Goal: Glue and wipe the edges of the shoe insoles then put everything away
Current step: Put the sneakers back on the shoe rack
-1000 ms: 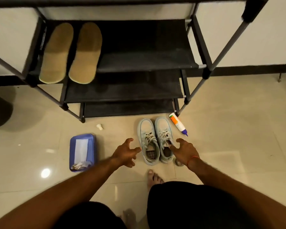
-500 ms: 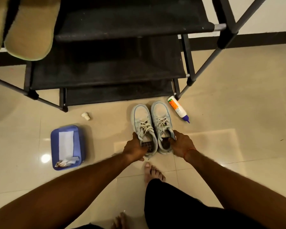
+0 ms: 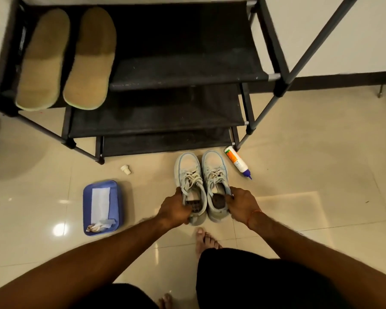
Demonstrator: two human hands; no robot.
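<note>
Two pale blue sneakers stand side by side on the floor before the rack. My left hand [image 3: 175,209] grips the heel collar of the left sneaker [image 3: 188,172]. My right hand [image 3: 240,202] grips the collar of the right sneaker [image 3: 214,168]. Two tan insoles lie on an upper rack shelf at the left, one [image 3: 41,59] beside the other [image 3: 91,56]. A white glue bottle [image 3: 236,162] with an orange label and purple tip lies on the floor right of the shoes. Its white cap [image 3: 126,169] lies left of the shoes.
A blue tray [image 3: 115,204] holding a white wipe and a crumpled used one sits on the tiles at the left. The black multi-tier shoe rack [image 3: 183,70] stands against the wall. My bare feet and knees are below the shoes.
Both hands went from reaching with spread fingers to closing on the sneakers' heel collars. The view has tilted back up, showing more of the rack.
</note>
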